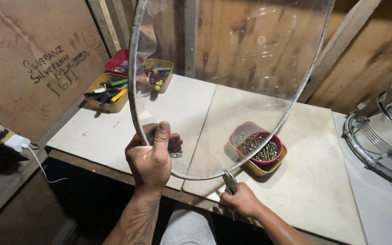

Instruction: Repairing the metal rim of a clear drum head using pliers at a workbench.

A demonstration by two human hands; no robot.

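Note:
I hold up a large round clear plastic drumhead with a thin metal hoop rim. My left hand grips its lower left rim, thumb on the near face, fingers seen through the film behind. My right hand holds metal pliers, whose jaws pinch the bottom of the rim. The head stands upright above a pale worktable.
A red bowl of screws sits in a yellow tray, seen partly through the film. Yellow trays with tools and a red tray stand at the back left. A chrome drum shell lies right. A white charger sits left.

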